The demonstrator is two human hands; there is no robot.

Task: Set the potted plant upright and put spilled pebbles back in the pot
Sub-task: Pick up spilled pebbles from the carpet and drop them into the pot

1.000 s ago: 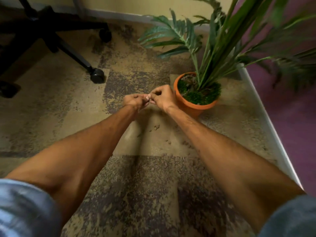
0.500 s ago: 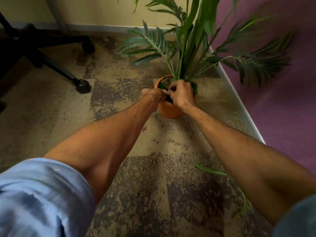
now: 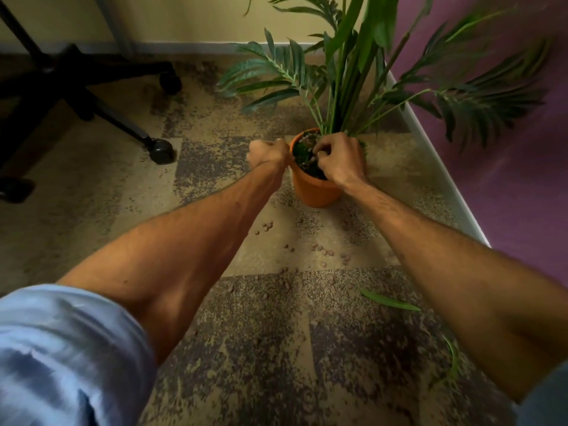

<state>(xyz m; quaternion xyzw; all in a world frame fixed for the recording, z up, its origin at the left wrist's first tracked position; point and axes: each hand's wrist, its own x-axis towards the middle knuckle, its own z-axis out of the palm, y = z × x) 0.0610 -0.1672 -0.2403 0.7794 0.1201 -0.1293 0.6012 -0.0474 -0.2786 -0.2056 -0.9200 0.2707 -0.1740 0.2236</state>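
The orange pot (image 3: pixel 316 192) stands upright on the carpet, and its green plant (image 3: pixel 341 78) rises toward the purple wall. My right hand (image 3: pixel 339 161) is over the pot's mouth with its fingers bent down into the soil and the pebbles there. What its fingertips hold is hidden. My left hand (image 3: pixel 268 155) is a closed fist touching the pot's left rim, and I cannot see inside it. Spilled brown pebbles (image 3: pixel 319 249) lie scattered on the carpet in front of the pot, with a small cluster (image 3: pixel 267 227) further left.
A black office chair base with casters (image 3: pixel 159 150) stands at the left. A white skirting edge (image 3: pixel 430 149) runs along the purple wall at the right. Fallen green leaves (image 3: pixel 388 302) lie on the carpet near my right forearm.
Both hands moved from the carpet left of the pot up to the pot. They have separated: the right is now over the soil and the left is at the rim.
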